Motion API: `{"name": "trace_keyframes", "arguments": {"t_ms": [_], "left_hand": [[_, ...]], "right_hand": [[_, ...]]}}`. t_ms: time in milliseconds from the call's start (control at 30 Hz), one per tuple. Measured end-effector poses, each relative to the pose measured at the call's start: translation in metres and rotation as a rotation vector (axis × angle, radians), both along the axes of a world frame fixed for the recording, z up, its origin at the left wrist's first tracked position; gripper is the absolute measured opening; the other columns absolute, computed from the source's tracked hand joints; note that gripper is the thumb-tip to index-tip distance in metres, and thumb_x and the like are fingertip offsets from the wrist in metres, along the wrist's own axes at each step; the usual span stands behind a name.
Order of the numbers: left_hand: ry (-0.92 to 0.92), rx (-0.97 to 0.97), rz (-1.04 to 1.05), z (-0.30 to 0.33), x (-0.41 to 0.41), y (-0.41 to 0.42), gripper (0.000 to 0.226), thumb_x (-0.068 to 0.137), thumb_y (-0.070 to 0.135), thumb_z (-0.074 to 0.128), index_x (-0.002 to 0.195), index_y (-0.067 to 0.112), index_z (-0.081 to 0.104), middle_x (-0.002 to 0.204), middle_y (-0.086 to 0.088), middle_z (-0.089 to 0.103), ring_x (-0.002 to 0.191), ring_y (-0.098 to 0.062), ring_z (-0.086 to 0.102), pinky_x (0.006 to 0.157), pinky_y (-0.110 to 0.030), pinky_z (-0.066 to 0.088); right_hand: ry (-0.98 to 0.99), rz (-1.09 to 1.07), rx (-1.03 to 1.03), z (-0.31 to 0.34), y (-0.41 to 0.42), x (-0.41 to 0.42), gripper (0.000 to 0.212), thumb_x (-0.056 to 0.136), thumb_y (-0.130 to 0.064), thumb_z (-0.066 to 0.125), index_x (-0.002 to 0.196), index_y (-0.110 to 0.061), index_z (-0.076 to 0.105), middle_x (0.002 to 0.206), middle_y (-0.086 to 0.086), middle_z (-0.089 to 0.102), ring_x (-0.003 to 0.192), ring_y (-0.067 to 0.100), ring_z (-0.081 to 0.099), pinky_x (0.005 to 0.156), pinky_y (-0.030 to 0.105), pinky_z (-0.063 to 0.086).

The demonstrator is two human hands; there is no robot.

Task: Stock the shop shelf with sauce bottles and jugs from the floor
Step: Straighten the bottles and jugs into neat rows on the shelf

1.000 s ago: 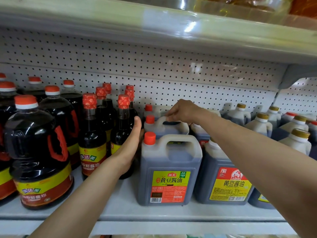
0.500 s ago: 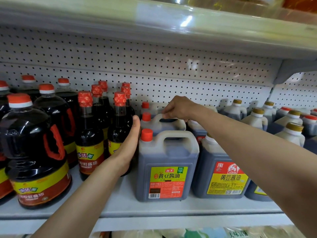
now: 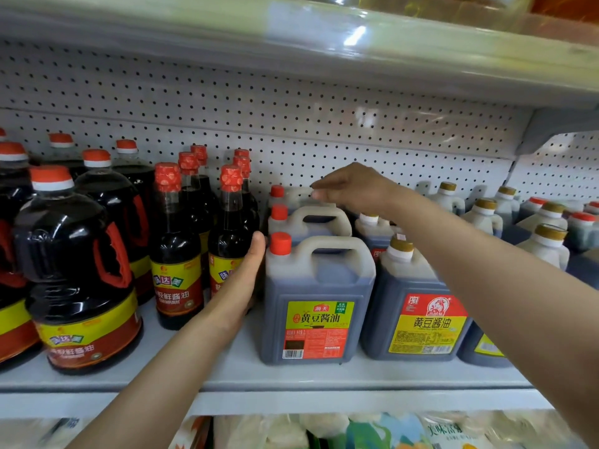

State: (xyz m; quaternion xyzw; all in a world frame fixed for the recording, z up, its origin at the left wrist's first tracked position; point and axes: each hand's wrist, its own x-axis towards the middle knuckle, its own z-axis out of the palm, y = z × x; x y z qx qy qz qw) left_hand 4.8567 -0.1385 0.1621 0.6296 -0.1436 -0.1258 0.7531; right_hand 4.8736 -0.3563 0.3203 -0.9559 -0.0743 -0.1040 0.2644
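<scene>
A row of grey soy sauce jugs with red caps stands on the white shelf (image 3: 291, 374). The front jug (image 3: 317, 286) has a yellow-green and red label. Behind it stands a second jug (image 3: 319, 215), and a third jug (image 3: 277, 191) is at the back. My left hand (image 3: 240, 286) lies flat against the front jug's left side, squeezed between it and a slim dark bottle (image 3: 227, 247). My right hand (image 3: 356, 189) hovers just above the second jug's handle with its fingers loosely bent, holding nothing.
Large round dark bottles (image 3: 74, 270) with red handles fill the shelf's left. To the right are a jug with a yellow label (image 3: 415, 286) and several gold-capped jugs (image 3: 544, 241). The upper shelf (image 3: 291, 43) hangs low overhead. Packets (image 3: 356, 432) lie on the shelf below.
My right hand has let go of the second jug's handle and risen a little above it. My left hand stays against the front jug's side.
</scene>
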Motion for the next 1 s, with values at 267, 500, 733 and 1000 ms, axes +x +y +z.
{"name": "trace_keyframes", "arguments": {"t_ms": [267,500,733,1000], "left_hand": [[-0.252,0.006,0.041,-0.011,-0.026,0.001,0.096,0.057,0.060,0.086,0.142,0.046,0.044,0.137,0.014,0.060,0.129,-0.007,0.054,0.105,-0.035,0.045],[-0.256,0.038,0.044,-0.013,-0.026,0.001,0.087,0.060,0.047,0.085,0.137,0.054,0.045,0.132,0.017,0.063,0.125,-0.007,0.058,0.105,-0.038,0.047],[-0.261,0.074,0.032,-0.008,-0.030,0.004,0.083,0.074,0.037,0.084,0.144,0.046,0.041,0.129,0.021,0.064,0.122,0.000,0.058,0.097,-0.024,0.048],[-0.235,0.085,0.006,-0.005,-0.029,0.008,0.092,0.071,0.038,0.086,0.148,0.044,0.037,0.132,0.021,0.062,0.122,0.004,0.056,0.096,-0.021,0.050]], "right_hand": [[0.163,0.189,0.251,-0.033,-0.008,-0.072,0.026,0.086,-0.023,0.078,0.112,-0.021,0.076,0.096,-0.018,0.076,0.093,-0.013,0.064,0.084,0.003,0.046],[-0.068,0.000,0.035,-0.061,-0.008,-0.066,0.033,0.087,-0.034,0.076,0.119,-0.028,0.074,0.113,-0.011,0.074,0.106,0.001,0.066,0.096,0.023,0.050],[-0.124,-0.081,-0.063,-0.063,-0.001,-0.069,0.028,0.086,-0.045,0.072,0.114,-0.038,0.075,0.105,-0.012,0.076,0.104,0.010,0.065,0.092,0.034,0.051],[-0.136,-0.092,-0.055,-0.061,0.002,-0.074,0.024,0.087,-0.044,0.072,0.110,-0.037,0.077,0.103,-0.009,0.076,0.102,0.012,0.065,0.091,0.034,0.052]]}}
